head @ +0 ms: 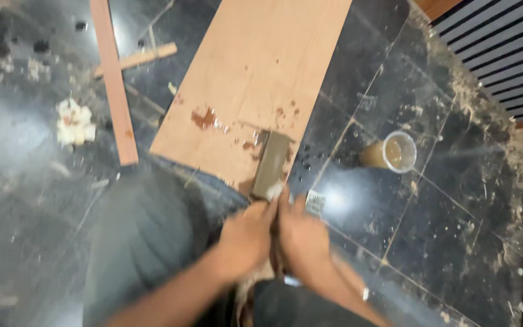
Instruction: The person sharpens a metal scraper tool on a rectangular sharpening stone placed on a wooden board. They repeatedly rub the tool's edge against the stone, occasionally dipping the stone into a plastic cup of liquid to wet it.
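Both hands, the left hand (246, 233) and right hand (301, 233), clamp fingers together round a grey-brown block (270, 165) at the plywood board (255, 72)'s near edge, where steady, flat, even pressure would likely serve best.

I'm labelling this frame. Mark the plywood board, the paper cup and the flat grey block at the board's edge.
plywood board (261, 66), head view, on its bare upper face.
paper cup (398, 151), head view, on its open mouth.
flat grey block (270, 165), head view, on the middle of its top face.
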